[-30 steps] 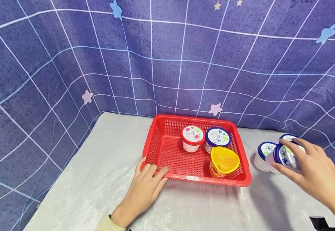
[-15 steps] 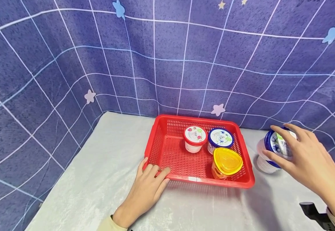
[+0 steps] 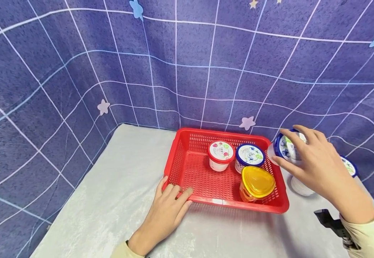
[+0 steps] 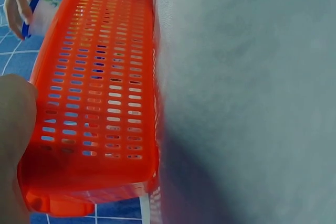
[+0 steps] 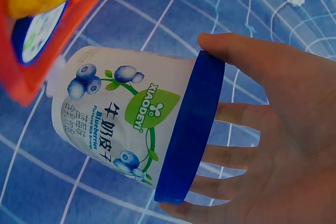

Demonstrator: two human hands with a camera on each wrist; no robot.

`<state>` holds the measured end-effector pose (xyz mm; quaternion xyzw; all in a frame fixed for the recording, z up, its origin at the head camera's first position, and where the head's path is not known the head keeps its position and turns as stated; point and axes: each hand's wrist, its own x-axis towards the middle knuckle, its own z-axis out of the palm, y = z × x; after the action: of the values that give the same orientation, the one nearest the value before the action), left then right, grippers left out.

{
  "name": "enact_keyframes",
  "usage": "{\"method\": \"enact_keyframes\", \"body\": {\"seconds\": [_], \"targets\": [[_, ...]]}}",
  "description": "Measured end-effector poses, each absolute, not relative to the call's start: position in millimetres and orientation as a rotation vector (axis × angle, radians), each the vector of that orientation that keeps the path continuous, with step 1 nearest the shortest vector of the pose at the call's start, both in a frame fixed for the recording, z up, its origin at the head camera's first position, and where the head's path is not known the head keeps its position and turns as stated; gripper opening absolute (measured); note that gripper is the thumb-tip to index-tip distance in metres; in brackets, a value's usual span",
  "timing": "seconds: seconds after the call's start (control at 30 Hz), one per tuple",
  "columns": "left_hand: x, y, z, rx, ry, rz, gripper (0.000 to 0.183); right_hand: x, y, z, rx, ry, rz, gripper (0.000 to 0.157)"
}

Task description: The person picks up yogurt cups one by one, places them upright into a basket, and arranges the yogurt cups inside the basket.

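Note:
My right hand point(image 3: 319, 165) holds a blue-lidded blueberry milk cup point(image 5: 126, 114) by its lid, thumb on one side and fingers on the other. The cup is tilted, raised at the right rim of the red plastic basket point(image 3: 222, 201). At the basket's front left corner, my left hand point(image 3: 164, 211) grips the rim with its fingers over the edge. Inside the basket, toward the right, are a red-lidded cup point(image 3: 221, 152), another blue-lidded cup point(image 3: 250, 154) and an orange cup with a yellow lid point(image 3: 258, 182). The left wrist view shows the basket's slotted wall.
To the right of the basket, partly behind my right hand and arm, stand a white cup point(image 3: 301, 186) and a blue-lidded cup point(image 3: 349, 166). A pale cloth point(image 3: 109, 200) covers the table. A blue curtain point(image 3: 206, 64) with a grid pattern hangs behind it.
My right hand has lifted the blueberry milk cup from the group at the right and carried it left to the basket's right rim. The left hand keeps its place on the basket.

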<state>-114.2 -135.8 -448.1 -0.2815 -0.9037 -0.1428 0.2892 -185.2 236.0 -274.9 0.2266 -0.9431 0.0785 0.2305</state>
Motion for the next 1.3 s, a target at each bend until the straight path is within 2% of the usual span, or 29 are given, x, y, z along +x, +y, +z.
{"method": "enact_keyframes", "body": {"seconds": [0.5, 1.3], "targets": [[-114.3, -133.9, -449.0, -0.758, -2.416, -0.402, 0.033, -194.6, 193.9, -274.8, 0.792, -2.613, 0.225, 0.078], [-115.0, -135.0, -449.4, -0.755, -2.400, -0.394, 0.033, -196.4, 148.0, -300.4, 1.034, -2.600, 0.233, 0.075]]}}
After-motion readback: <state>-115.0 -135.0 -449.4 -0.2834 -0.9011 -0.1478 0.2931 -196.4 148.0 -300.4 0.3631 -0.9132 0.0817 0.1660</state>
